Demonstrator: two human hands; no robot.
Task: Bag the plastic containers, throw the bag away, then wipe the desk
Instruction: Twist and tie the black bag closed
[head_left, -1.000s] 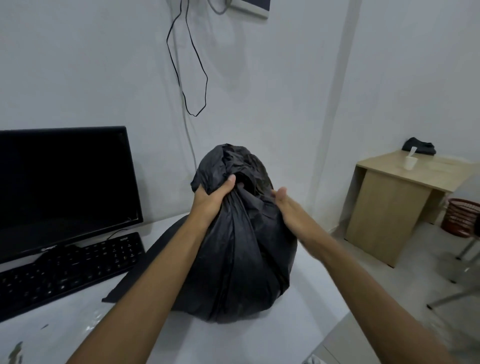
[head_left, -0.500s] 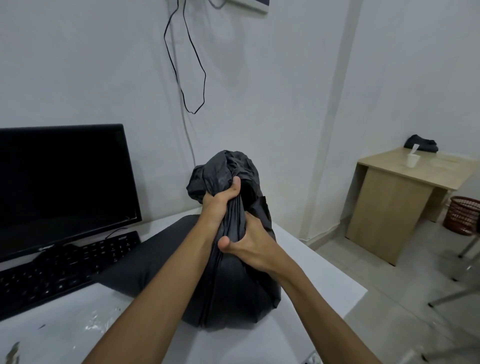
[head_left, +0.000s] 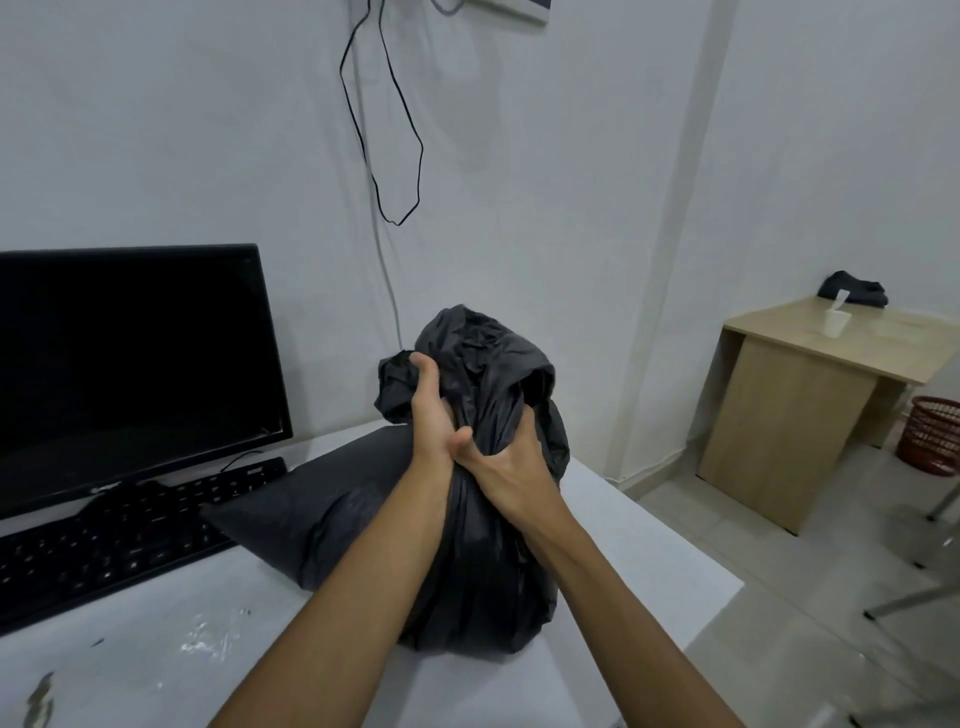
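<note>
Desk (head_left: 644, 566): white top, landmark for all below, carrying everything in the near scene. Monitor (head_left: 130, 369) at desk's back left, screen dark, upright against the wall. Black bag (head_left: 483, 587) standing on desk toward its right edge, bulging and full, neck gathered and twisted upward, loose crumpled top flaring above the hands; contents hidden, so plastic containers not visible. Flat black sheet (head_left: 317, 514) lying on desk just left of the bag, touching it, one corner reaching the keyboard. Keyboard (head_left: 119, 535) on desk below the monitor, black, running off the left edge. Left hand (head_left: 431, 410) clamped round the bag's neck, higher of the two, thumb pointing up along the plastic. Right hand (head_left: 511, 467) wrapped round the same neck just below and to the right, thumb pressed against the left wrist, fingers curled into the folds. Both forearms reaching in from the near edge of the desk. Wet smears (head_left: 208, 639) and a dark streak (head_left: 39, 699) on desk's near left surface. Beyond desk's right side, well apart: wooden table (head_left: 789, 426) with a small white cup (head_left: 835, 325) and a dark bundle (head_left: 854, 291) on it, red mesh basket (head_left: 932, 434) on the floor beside it. Black cable (head_left: 387, 130) looping down the wall above desk's back edge.
</note>
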